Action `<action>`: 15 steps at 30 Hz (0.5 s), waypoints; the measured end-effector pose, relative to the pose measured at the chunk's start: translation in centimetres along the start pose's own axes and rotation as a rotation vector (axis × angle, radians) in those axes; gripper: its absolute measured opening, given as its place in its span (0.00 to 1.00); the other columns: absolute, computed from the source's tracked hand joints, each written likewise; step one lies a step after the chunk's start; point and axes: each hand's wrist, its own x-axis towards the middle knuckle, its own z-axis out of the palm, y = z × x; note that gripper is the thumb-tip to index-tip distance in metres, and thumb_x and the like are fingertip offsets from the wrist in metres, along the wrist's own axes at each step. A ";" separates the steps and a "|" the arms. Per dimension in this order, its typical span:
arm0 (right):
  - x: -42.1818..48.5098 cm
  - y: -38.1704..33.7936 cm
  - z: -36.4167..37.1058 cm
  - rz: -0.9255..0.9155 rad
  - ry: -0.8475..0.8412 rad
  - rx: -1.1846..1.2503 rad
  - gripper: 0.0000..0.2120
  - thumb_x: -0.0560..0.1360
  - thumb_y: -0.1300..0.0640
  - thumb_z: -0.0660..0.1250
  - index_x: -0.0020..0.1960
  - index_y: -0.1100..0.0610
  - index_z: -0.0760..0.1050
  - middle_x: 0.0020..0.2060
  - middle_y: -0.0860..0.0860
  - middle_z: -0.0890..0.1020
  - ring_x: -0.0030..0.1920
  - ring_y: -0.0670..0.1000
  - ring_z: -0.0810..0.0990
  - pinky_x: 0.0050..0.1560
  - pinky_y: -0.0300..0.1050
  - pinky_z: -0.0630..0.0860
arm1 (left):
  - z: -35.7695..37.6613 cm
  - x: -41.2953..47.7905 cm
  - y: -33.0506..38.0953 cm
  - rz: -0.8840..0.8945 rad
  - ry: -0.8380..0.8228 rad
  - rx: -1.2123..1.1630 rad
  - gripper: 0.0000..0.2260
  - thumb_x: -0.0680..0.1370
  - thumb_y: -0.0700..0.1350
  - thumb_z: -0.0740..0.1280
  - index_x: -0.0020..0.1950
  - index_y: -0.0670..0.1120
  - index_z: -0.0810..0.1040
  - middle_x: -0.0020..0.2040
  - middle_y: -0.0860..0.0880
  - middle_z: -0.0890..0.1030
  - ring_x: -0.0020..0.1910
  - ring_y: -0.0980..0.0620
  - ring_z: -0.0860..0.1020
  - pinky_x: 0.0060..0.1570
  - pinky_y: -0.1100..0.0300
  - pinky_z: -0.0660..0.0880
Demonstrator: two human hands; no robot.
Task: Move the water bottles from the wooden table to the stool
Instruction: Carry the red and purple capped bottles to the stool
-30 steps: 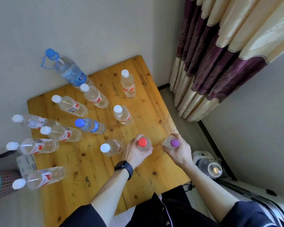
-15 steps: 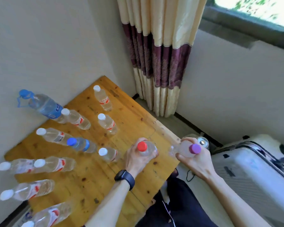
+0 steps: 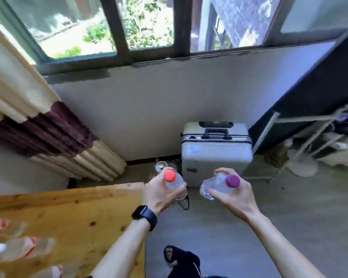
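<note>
Our left grip (image 3: pixel 161 192) is curled round the red-capped bottle (image 3: pixel 172 180), fingers wrapped about its clear body below the cap, and we hold it in the air with the cap toward us. It sits just past the far corner of the wooden counter (image 3: pixel 78 213), above the grey floor (image 3: pixel 289 217). Our right grip (image 3: pixel 231 194) is closed round the purple-capped bottle (image 3: pixel 219 184), which lies tilted, cap to the right and base pointing toward the other bottle. The two bottles are near each other but apart, and neither touches the counter.

On the counter, at the lower left, we see other bottles (image 3: pixel 24 247) with white caps and red labels, too blurred to count. A black watch (image 3: pixel 145 216) sits on our left wrist. Beyond our hands a white suitcase (image 3: pixel 215 149) stands upright against the wall under the window (image 3: pixel 141 23). A cream and maroon curtain (image 3: pixel 48 125) hangs to the left, and a metal rack (image 3: pixel 309 133) stands at the right
</note>
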 end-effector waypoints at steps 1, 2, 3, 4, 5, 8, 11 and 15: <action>-1.3 1.2 -2.5 0.030 0.076 0.008 0.22 0.62 0.53 0.82 0.52 0.40 0.77 0.45 0.37 0.83 0.46 0.41 0.82 0.45 0.33 0.76 | 1.6 0.0 2.4 0.046 -0.048 0.005 0.20 0.66 0.64 0.73 0.54 0.58 0.76 0.39 0.60 0.78 0.40 0.55 0.77 0.42 0.61 0.73; -2.8 2.4 -4.8 0.054 0.153 0.016 0.22 0.62 0.54 0.82 0.51 0.41 0.78 0.44 0.37 0.83 0.44 0.41 0.81 0.44 0.32 0.75 | 3.3 -0.2 4.7 0.096 -0.093 0.016 0.20 0.66 0.64 0.73 0.54 0.59 0.76 0.38 0.61 0.78 0.40 0.55 0.77 0.42 0.61 0.72; -4.4 3.6 -7.2 0.084 0.231 0.030 0.22 0.62 0.55 0.82 0.51 0.43 0.78 0.42 0.36 0.83 0.43 0.40 0.81 0.43 0.29 0.74 | 5.2 -0.6 6.9 0.157 -0.139 0.030 0.21 0.66 0.65 0.72 0.54 0.60 0.75 0.39 0.60 0.78 0.42 0.54 0.79 0.43 0.61 0.73; -6.2 5.0 -9.4 0.116 0.304 0.051 0.22 0.62 0.57 0.83 0.51 0.45 0.79 0.41 0.35 0.83 0.42 0.38 0.81 0.41 0.27 0.72 | 7.2 -1.1 9.0 0.216 -0.191 0.045 0.22 0.66 0.67 0.71 0.54 0.60 0.74 0.40 0.60 0.79 0.43 0.53 0.80 0.44 0.60 0.75; -8.1 6.6 -11.6 0.147 0.371 0.071 0.22 0.62 0.59 0.83 0.51 0.47 0.79 0.39 0.35 0.82 0.40 0.37 0.80 0.41 0.26 0.71 | 9.3 -2.0 11.2 0.275 -0.243 0.062 0.22 0.65 0.67 0.70 0.55 0.60 0.73 0.42 0.59 0.81 0.44 0.52 0.81 0.45 0.58 0.76; -14.2 11.4 -18.3 0.240 0.519 0.068 0.23 0.62 0.62 0.82 0.52 0.48 0.78 0.37 0.32 0.81 0.37 0.35 0.79 0.40 0.27 0.72 | 15.3 -5.8 18.3 0.417 -0.372 0.103 0.23 0.65 0.68 0.69 0.54 0.60 0.71 0.44 0.56 0.83 0.45 0.50 0.81 0.46 0.56 0.78; -20.6 15.7 -24.2 0.318 0.649 0.073 0.24 0.62 0.58 0.82 0.51 0.42 0.77 0.38 0.31 0.81 0.37 0.35 0.80 0.39 0.29 0.74 | 20.3 -10.5 25.0 0.522 -0.490 0.127 0.22 0.65 0.68 0.70 0.53 0.59 0.73 0.43 0.57 0.82 0.43 0.51 0.80 0.45 0.57 0.78; -28.9 19.7 -31.4 0.369 0.851 0.044 0.24 0.63 0.56 0.83 0.49 0.37 0.75 0.40 0.31 0.81 0.39 0.35 0.80 0.40 0.29 0.73 | 26.3 -16.7 33.4 0.683 -0.625 0.208 0.18 0.64 0.67 0.69 0.47 0.60 0.73 0.39 0.58 0.81 0.41 0.51 0.80 0.44 0.57 0.78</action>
